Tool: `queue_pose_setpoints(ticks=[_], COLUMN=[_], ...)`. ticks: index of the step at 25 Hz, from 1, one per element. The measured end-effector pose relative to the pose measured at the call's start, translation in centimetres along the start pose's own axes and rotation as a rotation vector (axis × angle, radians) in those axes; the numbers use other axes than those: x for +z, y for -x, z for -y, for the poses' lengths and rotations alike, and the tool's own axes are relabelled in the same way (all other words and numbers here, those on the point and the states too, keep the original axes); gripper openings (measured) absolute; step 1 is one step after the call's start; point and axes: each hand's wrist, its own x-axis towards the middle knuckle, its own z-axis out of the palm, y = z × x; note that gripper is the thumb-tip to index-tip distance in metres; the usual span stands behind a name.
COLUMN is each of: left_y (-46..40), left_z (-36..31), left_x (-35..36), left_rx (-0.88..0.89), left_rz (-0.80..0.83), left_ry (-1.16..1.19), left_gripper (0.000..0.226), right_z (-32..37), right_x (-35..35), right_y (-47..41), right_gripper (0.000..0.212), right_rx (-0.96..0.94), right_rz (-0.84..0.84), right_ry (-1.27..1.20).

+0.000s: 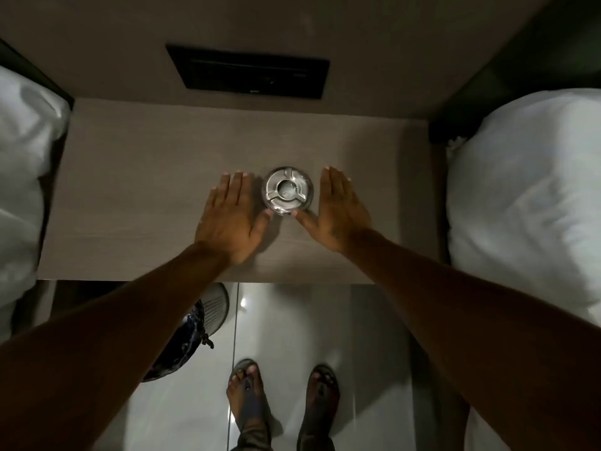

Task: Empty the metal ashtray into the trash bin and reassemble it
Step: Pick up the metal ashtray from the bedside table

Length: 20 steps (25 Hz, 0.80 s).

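A round metal ashtray (287, 190) with a three-armed lid stands on the wooden bedside table (146, 196), near its middle. My left hand (232, 213) lies flat on the table just left of the ashtray, fingers spread, thumb tip almost touching its near rim. My right hand (336, 211) lies flat just right of it, thumb tip close to the same rim. Neither hand holds anything. The trash bin (195, 323), a mesh basket with a dark liner bag, stands on the floor below the table's front edge, partly hidden by my left forearm.
White pillows lie on beds at the left (22, 177) and right (530, 196) of the table. A black panel (250, 71) is set in the wall behind. My sandalled feet (283, 395) stand on the glossy tiled floor.
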Motion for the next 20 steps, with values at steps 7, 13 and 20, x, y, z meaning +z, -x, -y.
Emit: queue_pose_setpoints(ticks=[7, 13, 20], left_y=[-2.4, -3.7, -4.4], left_z=[-0.5, -0.6, -1.0], left_x=[1.5, 1.4, 1.8], left_rx=[-0.512, -0.523, -0.572], left_rz=[-0.155, -0.135, -0.117], left_ry=[1.244, 1.367, 1.542], left_gripper=[0.064, 0.011, 0.031], right_z=[2.1, 1.8, 2.2], right_x=[0.7, 1.8, 1.9], right_y=[-4.2, -5.7, -6.5], right_gripper=[0.134, 0.126, 0.109], right_rx=[-0.091, -0.135, -0.109], right_rz=[0.082, 0.154, 0.161], right_ry=[-0.094, 0.029, 0.01])
